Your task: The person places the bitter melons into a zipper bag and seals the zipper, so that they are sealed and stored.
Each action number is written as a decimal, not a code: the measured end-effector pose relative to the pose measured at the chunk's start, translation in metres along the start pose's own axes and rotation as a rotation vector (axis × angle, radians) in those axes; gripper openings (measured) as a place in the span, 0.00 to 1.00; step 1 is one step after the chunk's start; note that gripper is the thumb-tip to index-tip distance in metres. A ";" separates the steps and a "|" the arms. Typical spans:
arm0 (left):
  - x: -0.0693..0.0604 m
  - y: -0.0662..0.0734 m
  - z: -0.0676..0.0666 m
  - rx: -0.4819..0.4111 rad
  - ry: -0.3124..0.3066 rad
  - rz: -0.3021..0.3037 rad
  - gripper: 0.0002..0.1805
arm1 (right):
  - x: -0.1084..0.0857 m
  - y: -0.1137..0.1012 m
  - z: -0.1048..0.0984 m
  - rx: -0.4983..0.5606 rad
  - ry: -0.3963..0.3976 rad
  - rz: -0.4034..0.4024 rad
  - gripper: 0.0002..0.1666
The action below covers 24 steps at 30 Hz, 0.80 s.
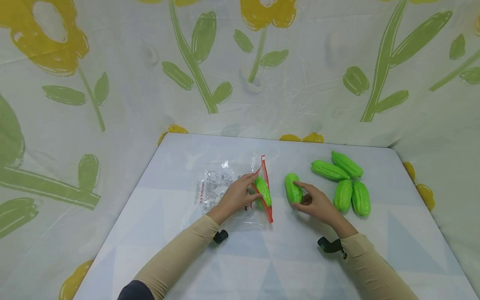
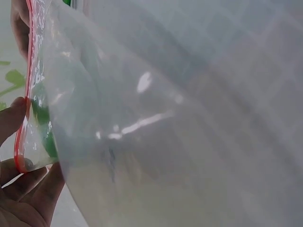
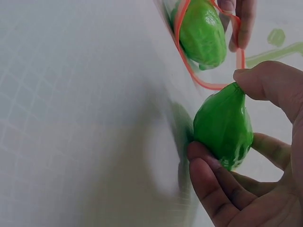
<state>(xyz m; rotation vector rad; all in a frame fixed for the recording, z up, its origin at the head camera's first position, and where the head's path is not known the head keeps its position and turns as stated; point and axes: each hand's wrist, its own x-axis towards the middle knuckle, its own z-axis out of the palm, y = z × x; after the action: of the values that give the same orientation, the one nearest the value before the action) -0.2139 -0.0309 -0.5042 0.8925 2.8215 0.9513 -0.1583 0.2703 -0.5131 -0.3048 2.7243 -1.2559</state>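
My left hand pinches the red zip edge of a clear plastic zip bag, holding its mouth apart. A glossy green cucumber-like vegetable lies in the bag's mouth, its end showing between the red strips in the right wrist view. To the right of that opening, my right hand grips another green cucumber-like vegetable between thumb and fingers. The right wrist view has this gripped vegetable just below the bag's red rim, with a shadow beside it. Printed drawings and red lettering mark the bag's face.
Several more green vegetables lie in a cluster on the table, right of my right hand. The pale table has blue triangle patterns. Behind it hangs a floral sheet. Dark camera mounts sit at the wrists.
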 end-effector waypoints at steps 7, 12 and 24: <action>0.000 0.000 0.000 0.015 0.011 0.014 0.41 | -0.001 -0.005 0.001 0.024 -0.016 -0.029 0.45; -0.001 0.001 -0.001 0.002 0.007 0.005 0.42 | -0.001 -0.006 0.002 0.038 -0.031 -0.051 0.45; 0.000 0.002 -0.002 -0.001 0.015 0.007 0.41 | 0.002 -0.009 0.006 0.078 -0.083 -0.099 0.45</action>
<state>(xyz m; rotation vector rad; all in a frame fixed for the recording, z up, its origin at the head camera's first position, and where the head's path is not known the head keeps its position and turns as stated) -0.2132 -0.0313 -0.5015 0.8995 2.8316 0.9637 -0.1578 0.2598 -0.5095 -0.4768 2.6119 -1.3392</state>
